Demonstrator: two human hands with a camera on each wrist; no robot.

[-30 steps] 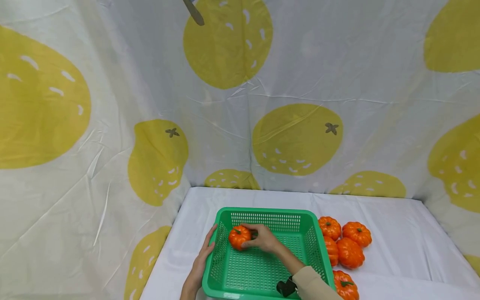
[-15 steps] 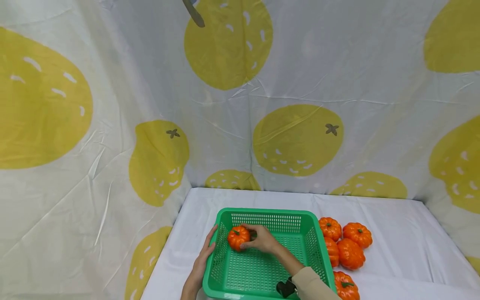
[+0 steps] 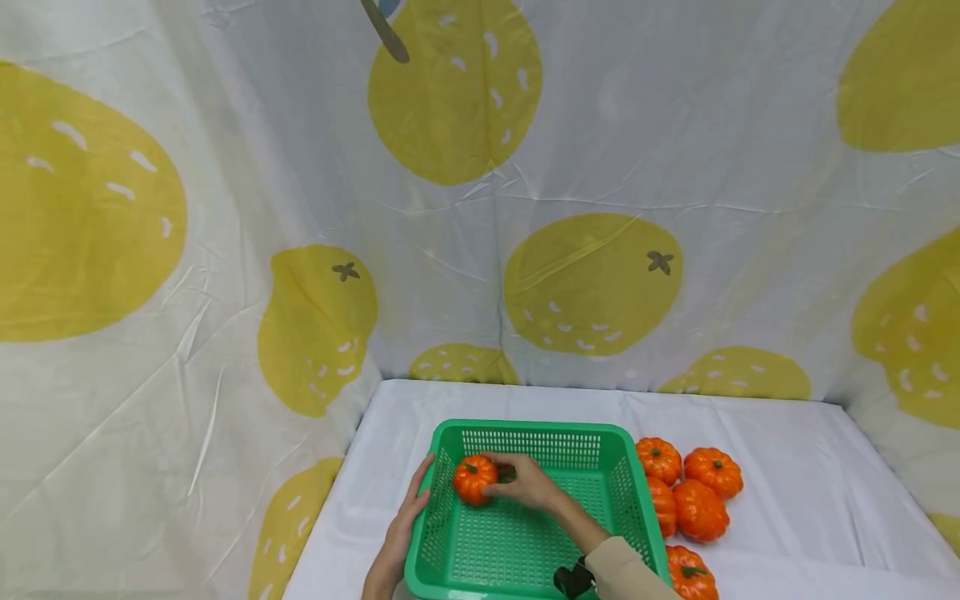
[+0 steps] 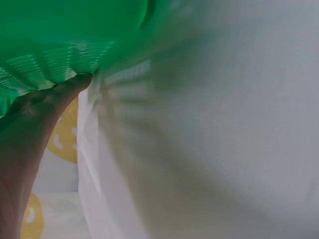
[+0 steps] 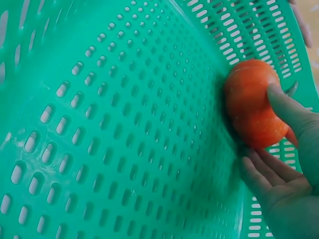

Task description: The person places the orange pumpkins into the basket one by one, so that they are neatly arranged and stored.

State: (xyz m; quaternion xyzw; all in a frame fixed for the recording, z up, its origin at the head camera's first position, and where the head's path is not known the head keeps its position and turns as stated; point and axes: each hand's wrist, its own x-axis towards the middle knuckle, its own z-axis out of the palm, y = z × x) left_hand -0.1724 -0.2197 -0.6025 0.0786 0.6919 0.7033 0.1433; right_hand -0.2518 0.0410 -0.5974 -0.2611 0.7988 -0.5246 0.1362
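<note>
From the head view, the right hand (image 3: pixel 528 483) grips a small orange pumpkin (image 3: pixel 474 479) in the far-left corner of the green basket (image 3: pixel 525 433), stem up; the left hand (image 3: pixel 411 508) lies flat against the basket's outer left wall. The left wrist view shows straight fingers (image 4: pixel 60 94) touching that wall. In the right wrist view, thumb and fingers (image 5: pixel 289 112) clasp the pumpkin against the mesh wall.

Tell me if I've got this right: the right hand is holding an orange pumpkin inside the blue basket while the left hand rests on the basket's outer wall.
Not quite: the basket is green, not blue, as the head view shows. The rest holds: the right hand is holding an orange pumpkin inside it, while the left hand rests on the basket's outer wall.
</note>
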